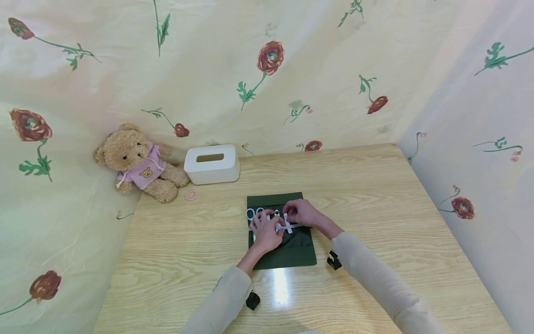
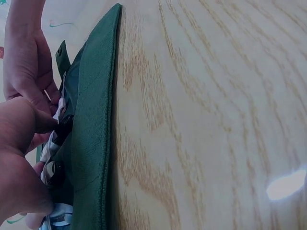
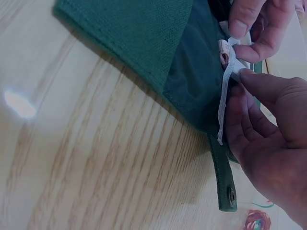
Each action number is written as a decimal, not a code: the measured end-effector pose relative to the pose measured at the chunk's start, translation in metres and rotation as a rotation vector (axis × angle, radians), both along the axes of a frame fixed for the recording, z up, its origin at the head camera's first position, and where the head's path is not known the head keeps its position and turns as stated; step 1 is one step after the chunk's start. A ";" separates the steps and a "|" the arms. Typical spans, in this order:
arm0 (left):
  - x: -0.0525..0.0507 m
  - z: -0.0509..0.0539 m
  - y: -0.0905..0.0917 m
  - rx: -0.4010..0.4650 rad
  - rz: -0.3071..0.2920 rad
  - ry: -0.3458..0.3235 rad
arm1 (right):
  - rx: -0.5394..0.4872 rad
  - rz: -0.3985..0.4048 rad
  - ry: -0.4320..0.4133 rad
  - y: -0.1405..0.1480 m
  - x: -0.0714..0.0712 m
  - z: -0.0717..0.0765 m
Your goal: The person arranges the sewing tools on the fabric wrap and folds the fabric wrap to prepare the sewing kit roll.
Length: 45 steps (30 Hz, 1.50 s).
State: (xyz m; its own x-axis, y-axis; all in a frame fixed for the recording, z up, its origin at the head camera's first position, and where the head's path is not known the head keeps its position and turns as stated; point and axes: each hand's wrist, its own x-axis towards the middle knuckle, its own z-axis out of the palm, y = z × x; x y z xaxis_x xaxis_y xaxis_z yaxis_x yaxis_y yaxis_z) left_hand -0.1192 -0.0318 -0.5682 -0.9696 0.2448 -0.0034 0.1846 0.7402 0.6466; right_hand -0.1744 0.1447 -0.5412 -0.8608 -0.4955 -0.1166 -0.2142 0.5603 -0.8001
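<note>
A dark green fabric case (image 1: 288, 258) lies unfolded on the table, with a white elastic band (image 3: 223, 103) across its dark lining. My right hand (image 1: 303, 213) pinches a slim white item (image 1: 288, 224) that passes under the band. Thumb and index finger of my left hand (image 1: 267, 232) pinch the band just left of that item, as the right wrist view shows. White-handled scissors (image 1: 250, 214) and other small tools sit in the case, partly hidden by my left hand. In the left wrist view, black tool ends (image 2: 54, 173) show beneath my left fingers.
A teddy bear (image 1: 146, 168) in a pink top leans at the back left, beside a white tissue box (image 1: 212, 172). A pink ring (image 1: 191, 195) lies in front of them. A strap with a metal snap (image 3: 230, 196) sticks out from the case's edge.
</note>
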 end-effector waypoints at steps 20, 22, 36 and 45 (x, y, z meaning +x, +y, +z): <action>0.000 -0.001 0.004 -0.037 0.054 0.030 | 0.048 0.053 0.027 0.001 -0.001 -0.002; 0.001 0.001 0.004 -0.033 0.053 0.037 | 0.047 0.060 0.038 0.001 -0.001 -0.002; 0.000 0.003 0.005 -0.028 0.047 0.049 | 0.045 0.092 0.046 0.005 -0.001 0.000; 0.002 0.004 0.001 0.000 0.007 0.058 | 0.043 0.059 0.036 0.010 0.000 -0.002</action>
State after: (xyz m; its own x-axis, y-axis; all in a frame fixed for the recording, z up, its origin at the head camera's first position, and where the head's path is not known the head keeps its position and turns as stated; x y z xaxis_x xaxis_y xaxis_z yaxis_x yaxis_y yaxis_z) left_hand -0.1175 -0.0312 -0.5640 -0.9698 0.2379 0.0534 0.2169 0.7414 0.6351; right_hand -0.1746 0.1544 -0.5428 -0.8342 -0.5409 -0.1078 -0.2765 0.5792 -0.7668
